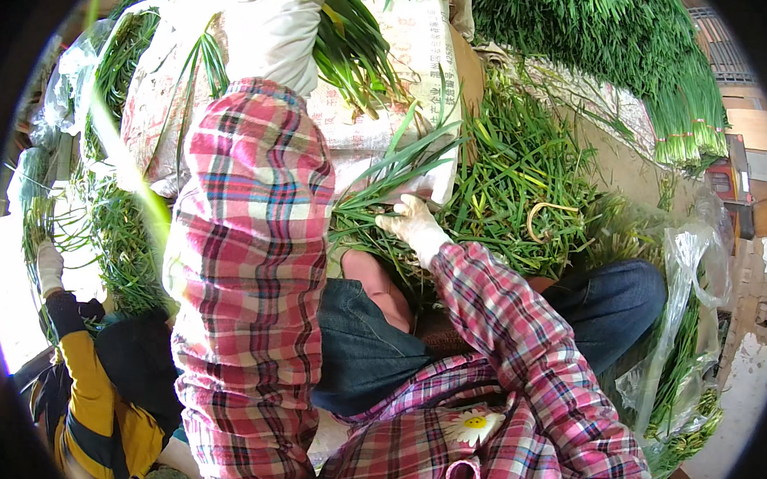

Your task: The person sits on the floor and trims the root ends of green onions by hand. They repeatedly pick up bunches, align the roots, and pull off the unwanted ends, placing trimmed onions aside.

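Note:
My left hand (271,39), in a white glove, is raised at the top over a pale woven sack (392,47), closed on a bunch of long green leaves (345,32); its fingertips are mostly hidden. My right hand (411,224), also gloved, is lower, by the sack's front corner, its fingers loosely curled and apart, touching loose leaves (377,192). A tangled heap of yellowing leaves (515,168) lies right of it, over my bent legs (612,301).
Dense greens (564,29) and banded bundles (688,133) lie at back right. Clear plastic (691,253) wraps more greens at right. At left, a co-worker in a yellow sleeve (95,381) has a gloved hand (50,268) beside hanging leaves (126,245).

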